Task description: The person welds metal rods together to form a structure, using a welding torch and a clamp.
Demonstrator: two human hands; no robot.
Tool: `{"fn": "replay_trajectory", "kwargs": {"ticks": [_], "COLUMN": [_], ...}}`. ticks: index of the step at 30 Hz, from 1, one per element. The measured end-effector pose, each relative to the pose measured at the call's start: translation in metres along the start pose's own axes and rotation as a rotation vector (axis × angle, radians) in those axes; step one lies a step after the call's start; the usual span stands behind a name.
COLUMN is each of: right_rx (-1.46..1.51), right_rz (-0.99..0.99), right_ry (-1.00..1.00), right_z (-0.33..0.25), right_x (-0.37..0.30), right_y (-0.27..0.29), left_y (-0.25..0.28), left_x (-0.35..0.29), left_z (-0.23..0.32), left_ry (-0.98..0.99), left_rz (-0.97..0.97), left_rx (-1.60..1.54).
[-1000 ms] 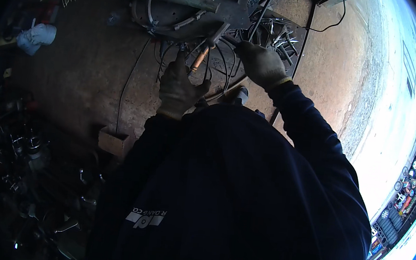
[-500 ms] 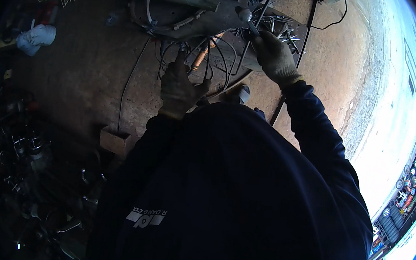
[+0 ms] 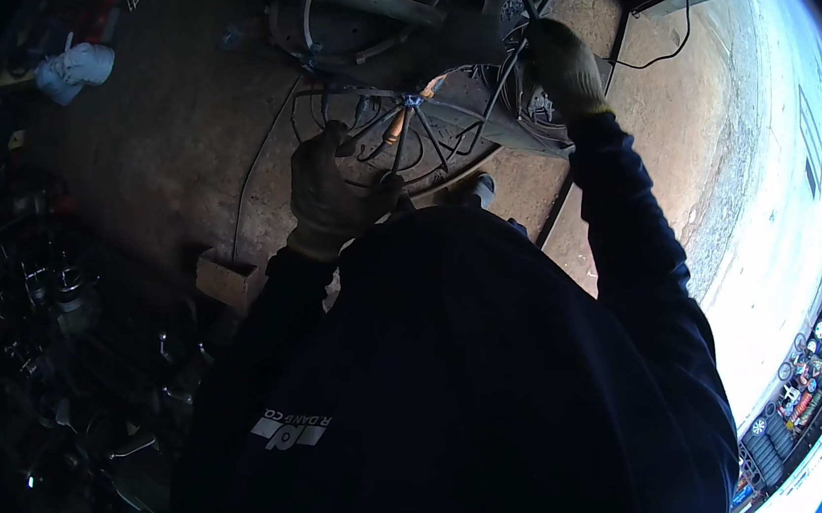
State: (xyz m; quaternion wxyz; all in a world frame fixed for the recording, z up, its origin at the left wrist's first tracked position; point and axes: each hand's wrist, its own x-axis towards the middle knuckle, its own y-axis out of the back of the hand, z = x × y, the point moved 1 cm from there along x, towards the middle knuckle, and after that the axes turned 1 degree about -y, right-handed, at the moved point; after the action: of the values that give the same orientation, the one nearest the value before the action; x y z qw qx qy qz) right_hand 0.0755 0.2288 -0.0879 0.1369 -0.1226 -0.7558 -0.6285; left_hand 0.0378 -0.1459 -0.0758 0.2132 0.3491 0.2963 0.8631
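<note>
I wear work gloves and a dark sweatshirt. My left hand (image 3: 330, 189) grips a curved metal rod of a wire frame (image 3: 414, 123) that lies on the dirt ground in front of me. An orange-handled tool (image 3: 396, 126) rests inside the frame, just right of that hand. My right hand (image 3: 563, 65) is stretched far forward and closed on a thin dark rod (image 3: 502, 82) that slants down toward the frame. My own body hides the near part of the frame.
A round metal piece with bent bars (image 3: 356, 4) lies beyond the frame. A black cable (image 3: 686, 26) runs at the upper right. A white cloth bundle (image 3: 73, 71) sits at the left, a small wooden block (image 3: 226, 278) near my left elbow, scrap metal (image 3: 58, 322) lower left.
My right hand has moved up and away from the frame's middle, reaching farther forward along the thin rod. My left hand stays gripping the frame.
</note>
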Motion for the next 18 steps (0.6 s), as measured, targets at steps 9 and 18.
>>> {"fn": "replay_trajectory", "kwargs": {"ticks": [9,18], "right_rx": [-0.642,0.575], "right_rz": [-0.412,-0.491], "right_ry": [0.192,-0.288], "right_z": [0.056,0.074], "right_x": [0.134,0.171], "right_y": [-0.063,-0.053], "left_y": [0.006,0.012], "left_x": [0.011,0.029], "left_z": [0.002,0.009], "left_ry": [-0.131,0.013], "left_rz": [0.093,-0.042], "left_rx": [0.079,0.044]}}
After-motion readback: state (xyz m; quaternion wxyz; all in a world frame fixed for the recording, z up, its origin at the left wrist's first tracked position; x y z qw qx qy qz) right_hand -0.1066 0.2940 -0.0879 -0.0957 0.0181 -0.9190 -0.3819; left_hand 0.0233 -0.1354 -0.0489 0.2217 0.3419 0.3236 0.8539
